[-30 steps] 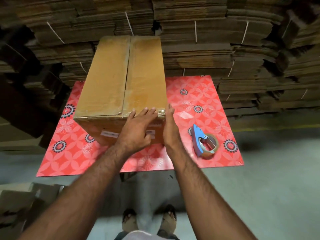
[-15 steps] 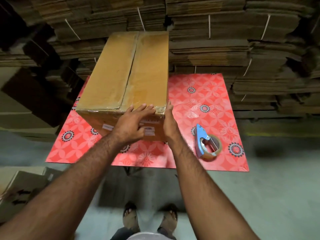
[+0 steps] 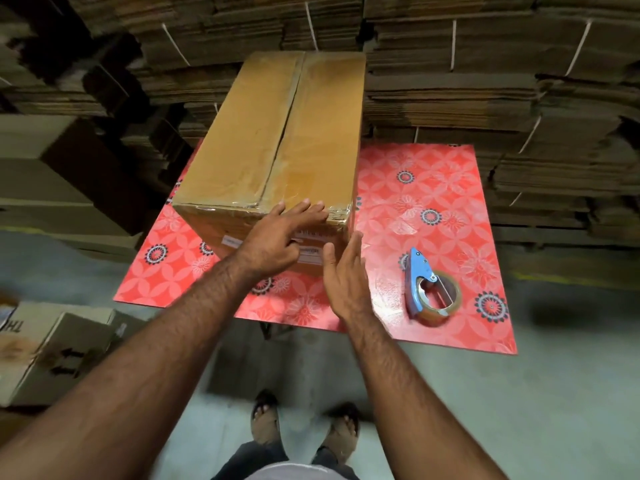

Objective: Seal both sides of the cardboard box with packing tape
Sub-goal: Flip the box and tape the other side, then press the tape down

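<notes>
Standing at frame centre on a red mat [image 3: 433, 188], the cardboard box [image 3: 277, 140] shows glossy tape along its top seam. Left hand [image 3: 277, 237] presses flat on its near edge; right hand [image 3: 343, 271] hovers, fingers straight. Tape dispenser [image 3: 429, 289] lies unused, lower right. The underside probably remains.

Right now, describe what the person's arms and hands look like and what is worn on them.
Both forearms are bare and hairy, with no sleeves in view. The left hand and right hand wear no gloves, and no rings, watch or bracelet can be seen. Fingernails are short. Nothing is marked on either arm.
</notes>
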A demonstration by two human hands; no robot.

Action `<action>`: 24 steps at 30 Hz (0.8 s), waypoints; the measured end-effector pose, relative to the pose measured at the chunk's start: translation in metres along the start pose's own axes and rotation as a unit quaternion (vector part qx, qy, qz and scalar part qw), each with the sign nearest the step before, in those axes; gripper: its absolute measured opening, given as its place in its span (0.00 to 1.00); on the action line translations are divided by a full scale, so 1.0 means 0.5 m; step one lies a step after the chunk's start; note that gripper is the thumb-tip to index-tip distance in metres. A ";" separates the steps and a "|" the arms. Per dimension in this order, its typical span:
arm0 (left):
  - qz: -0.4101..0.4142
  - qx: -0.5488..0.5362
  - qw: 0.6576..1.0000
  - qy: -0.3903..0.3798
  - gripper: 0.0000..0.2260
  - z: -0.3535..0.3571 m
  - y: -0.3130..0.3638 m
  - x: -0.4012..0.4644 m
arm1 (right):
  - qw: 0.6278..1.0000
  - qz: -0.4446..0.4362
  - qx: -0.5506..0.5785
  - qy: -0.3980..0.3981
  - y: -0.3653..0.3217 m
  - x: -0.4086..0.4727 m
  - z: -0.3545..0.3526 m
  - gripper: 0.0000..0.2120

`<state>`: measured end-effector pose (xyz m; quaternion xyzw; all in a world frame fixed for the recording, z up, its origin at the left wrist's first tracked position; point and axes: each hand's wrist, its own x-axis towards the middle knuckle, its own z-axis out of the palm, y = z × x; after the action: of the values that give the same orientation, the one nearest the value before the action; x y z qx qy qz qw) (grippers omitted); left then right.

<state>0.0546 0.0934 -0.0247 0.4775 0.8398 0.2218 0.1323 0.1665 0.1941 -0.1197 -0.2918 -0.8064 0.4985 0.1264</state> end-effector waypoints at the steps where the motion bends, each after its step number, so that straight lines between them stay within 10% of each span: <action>1: -0.001 -0.004 1.000 -0.001 0.40 0.000 0.003 0.002 | 0.998 -0.047 0.029 0.025 -0.010 0.002 -0.007 0.39; 12: -0.027 -0.011 1.000 0.001 0.41 -0.001 0.003 -0.003 | 0.995 -0.078 0.057 0.005 -0.041 0.021 -0.034 0.46; 24: -0.053 -0.001 0.994 0.097 0.33 -0.037 -0.081 -0.041 | 0.898 -0.194 -0.392 0.040 -0.098 0.005 -0.084 0.41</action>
<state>0.0269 0.0534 -0.0283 0.4087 0.8723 0.2610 0.0623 0.1683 0.2101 -0.0572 -0.1748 -0.9715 0.0954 0.1284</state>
